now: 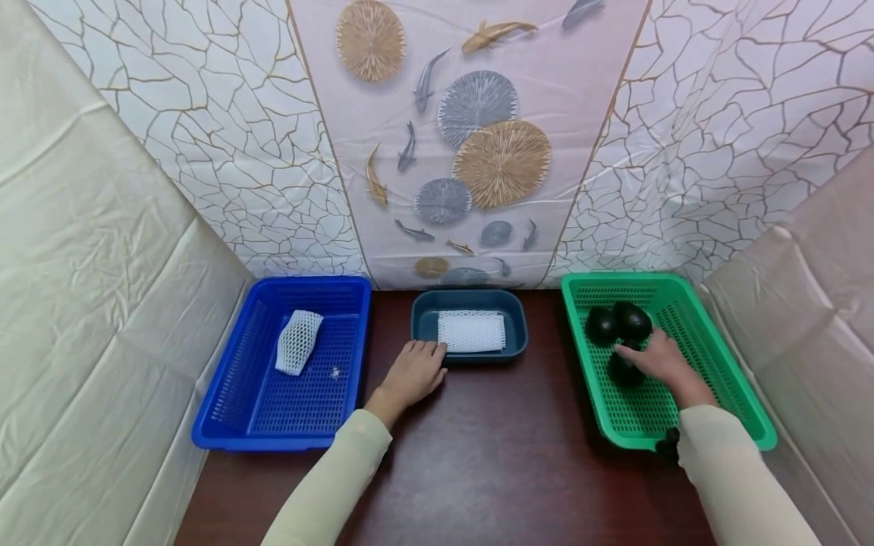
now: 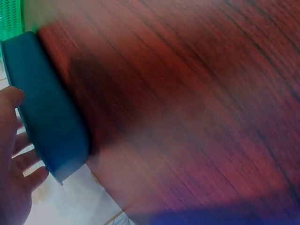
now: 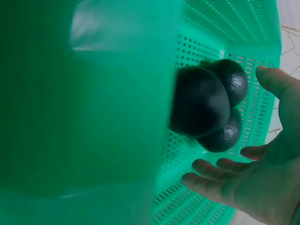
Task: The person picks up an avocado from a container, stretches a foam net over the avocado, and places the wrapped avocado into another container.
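My right hand point(image 1: 662, 360) reaches into the green basket point(image 1: 580, 364), fingers spread, over three dark rounded fruits that look like avocados. The nearest fruit point(image 1: 624, 369) lies under my fingers; the other two point(image 1: 631, 321) sit together behind it. In the right wrist view my thumb and fingers stand apart from the fruits point(image 3: 199, 103). My left hand point(image 1: 413, 371) holds the front left rim of a dark teal tray point(image 1: 471, 359). In the left wrist view the thumb lies outside the tray wall point(image 2: 47, 108), the fingertips partly hidden behind it. White foam net sleeves point(image 1: 471, 331) lie flat in the tray.
A blue basket point(image 1: 225, 364) stands at the left with one white foam net sleeve point(image 1: 299, 343) and a small whitish bit inside. The dark wooden table point(image 1: 485, 455) carries all three containers. Patterned cloth point(image 1: 444, 152) hangs behind, and cloth walls flank both sides.
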`<state>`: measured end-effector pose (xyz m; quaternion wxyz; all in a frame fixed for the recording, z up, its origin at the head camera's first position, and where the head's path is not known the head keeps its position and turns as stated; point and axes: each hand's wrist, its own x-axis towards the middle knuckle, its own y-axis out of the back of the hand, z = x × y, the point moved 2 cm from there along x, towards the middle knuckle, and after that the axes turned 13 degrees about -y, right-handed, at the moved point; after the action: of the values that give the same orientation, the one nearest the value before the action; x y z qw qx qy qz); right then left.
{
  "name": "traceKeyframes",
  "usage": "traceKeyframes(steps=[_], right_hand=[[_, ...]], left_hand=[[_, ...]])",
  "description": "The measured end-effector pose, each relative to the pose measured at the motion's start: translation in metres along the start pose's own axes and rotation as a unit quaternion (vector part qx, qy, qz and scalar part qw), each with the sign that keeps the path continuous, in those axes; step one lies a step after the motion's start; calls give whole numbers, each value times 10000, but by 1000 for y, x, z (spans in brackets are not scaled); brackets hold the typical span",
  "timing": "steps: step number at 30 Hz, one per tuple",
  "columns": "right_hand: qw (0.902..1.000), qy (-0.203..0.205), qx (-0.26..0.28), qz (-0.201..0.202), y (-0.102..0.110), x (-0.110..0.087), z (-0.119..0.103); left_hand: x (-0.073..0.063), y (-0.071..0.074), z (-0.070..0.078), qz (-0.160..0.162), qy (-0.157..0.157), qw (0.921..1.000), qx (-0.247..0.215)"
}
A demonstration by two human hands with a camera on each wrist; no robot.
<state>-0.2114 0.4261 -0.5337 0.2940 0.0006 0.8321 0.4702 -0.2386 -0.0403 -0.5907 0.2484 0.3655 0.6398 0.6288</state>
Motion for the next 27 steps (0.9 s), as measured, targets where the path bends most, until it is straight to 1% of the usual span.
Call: traceKeyframes(steps=[2,5,7,10,14,20,23,27], right_hand=[[9996,-138,-22,-247,1,1,0],[9975,-234,-4,-667,2,2,0],[9959,-261,29,-867,2,5,0],[9930,-359,143,-1115,3,9,3],[9905,-517,138,-1265,2,12,5],[9893,-597,53,-1329,0,12,0],[9890,-622,5,-1341,-3,11,-2],[9876,-705,174,-1389,-6,13,-1]], left_hand=[[1,-1,1,6,7,10000,11],[3,-1,2,29,12,10000,41],[4,-2,3,30,-17,10000,55],[6,-3,5,112,-111,9998,126],[8,-3,7,279,-220,9991,241],[9,-4,8,131,-323,9982,489],[9,-4,8,107,-376,9976,566],[10,-3,8,90,-435,9973,577]])
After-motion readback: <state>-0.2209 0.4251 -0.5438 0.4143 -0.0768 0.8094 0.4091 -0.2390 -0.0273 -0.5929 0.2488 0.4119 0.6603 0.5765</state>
